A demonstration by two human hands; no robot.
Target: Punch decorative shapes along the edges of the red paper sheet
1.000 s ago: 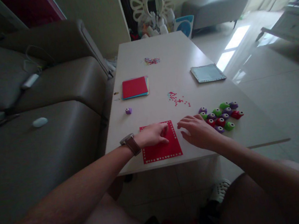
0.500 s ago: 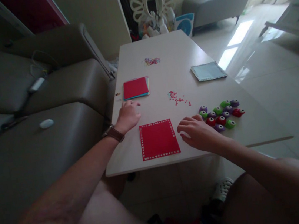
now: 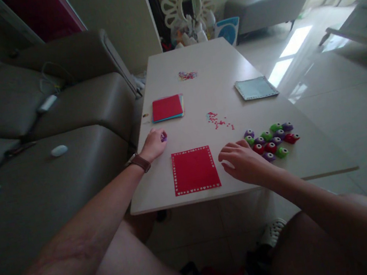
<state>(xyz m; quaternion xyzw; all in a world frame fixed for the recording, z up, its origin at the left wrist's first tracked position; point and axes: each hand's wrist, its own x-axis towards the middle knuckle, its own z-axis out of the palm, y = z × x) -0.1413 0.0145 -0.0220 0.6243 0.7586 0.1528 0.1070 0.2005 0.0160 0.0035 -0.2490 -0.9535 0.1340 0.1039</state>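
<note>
My left hand (image 3: pixel 153 144) is closed around a small purple craft punch (image 3: pixel 163 136), mostly hidden by the fingers, at the table's left side. Just right of it lies a red sheet (image 3: pixel 195 170) with a border of small punched hearts and other shapes. My right hand (image 3: pixel 240 159) rests at the sheet's right edge, fingers loosely curved and thumb apart, holding nothing. Beside its knuckles stands a group of purple, green and red craft punches (image 3: pixel 270 147). A stack of coloured paper (image 3: pixel 167 107), red on top, lies beyond my left hand.
Red paper bits (image 3: pixel 217 120) lie mid-table, and mixed coloured bits (image 3: pixel 187 75) farther back. A pale blue-grey sheet (image 3: pixel 256 88) with a punched border lies at the right edge. A sofa (image 3: pixel 79 157) flanks the white table (image 3: pixel 206 60) on the left.
My left hand has drawn back slightly toward me and its fingers have curled in; the purple punch now shows in it. My right hand has stayed in place.
</note>
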